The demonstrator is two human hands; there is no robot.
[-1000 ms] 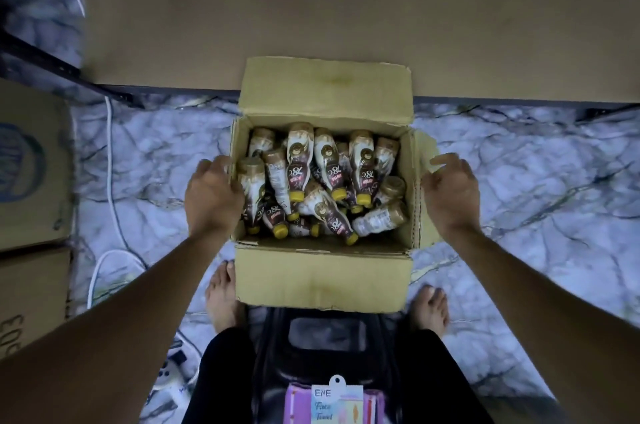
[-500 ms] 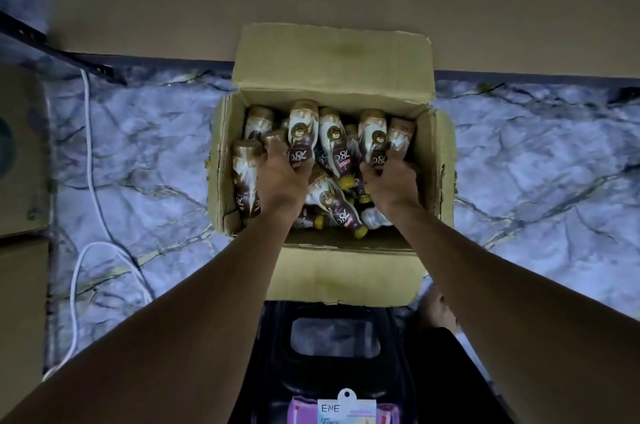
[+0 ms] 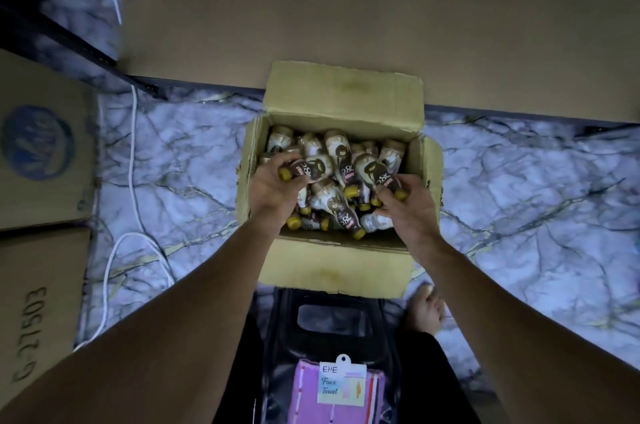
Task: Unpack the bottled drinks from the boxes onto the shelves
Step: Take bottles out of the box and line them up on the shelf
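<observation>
bottles [image 3: 341, 181] in box [image 3: 332, 267] before shelf [image 3: 346, 14]

Box [image 3: 332, 271]: mouth open upward, bottles [image 3: 337, 208] packed tight.
12 o'clock: raised flap [image 3: 346, 91] stands before shelf board [image 3: 346, 7].
9 o'clock: cartons [image 3: 41, 163], white cable [image 3: 132, 163].
3 o'clock: open floor [image 3: 519, 198].

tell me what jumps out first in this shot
An open cardboard box sits mid-frame on the marble floor, crammed with yellow-capped bottles. The left hand and right hand each grip one over the pile. A pink face towel pack lies at the bottom edge.
</observation>
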